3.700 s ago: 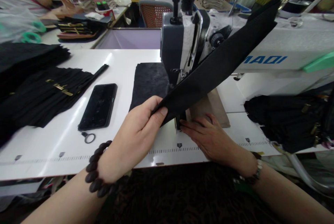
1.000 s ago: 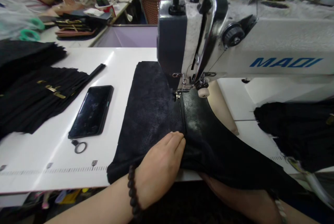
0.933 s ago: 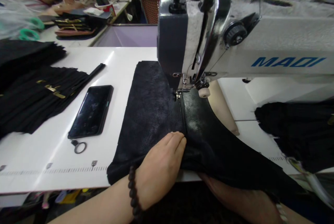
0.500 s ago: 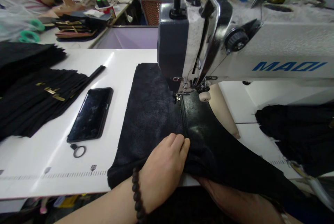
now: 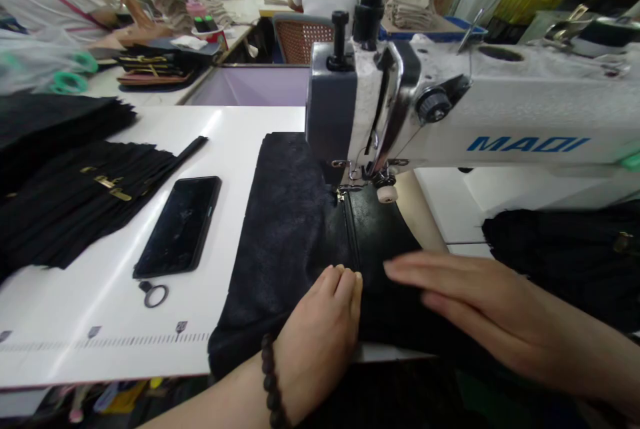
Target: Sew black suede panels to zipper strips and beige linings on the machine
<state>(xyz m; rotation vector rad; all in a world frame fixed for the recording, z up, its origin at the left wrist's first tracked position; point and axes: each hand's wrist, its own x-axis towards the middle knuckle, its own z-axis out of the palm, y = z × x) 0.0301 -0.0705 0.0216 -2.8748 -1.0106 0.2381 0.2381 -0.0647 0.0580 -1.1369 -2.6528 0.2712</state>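
A black leather piece [image 5: 285, 216] lies under the needle area of a white and grey sewing machine [image 5: 500, 109]. A zipper [image 5: 351, 229] runs down the piece, its metal end [image 5: 341, 196] close to the presser foot. My left hand [image 5: 323, 322], with a dark bead bracelet at the wrist, is closed on the leather beside the zipper's lower part. Over the right side of the piece is my right hand [image 5: 480, 309], slightly blurred, its fingers stretched out and nothing held in them.
A black phone [image 5: 179, 226] with a ring strap [image 5: 155, 295] lies on the white table [image 5: 115, 309]. Black zippered pieces [image 5: 85, 196] are stacked at the left, and more black fabric [image 5: 565, 249] lies at the right. Two people are at the back.
My right hand has come out from beneath the leather and is now above its right side. My left hand keeps its hold. The view has shifted slightly.
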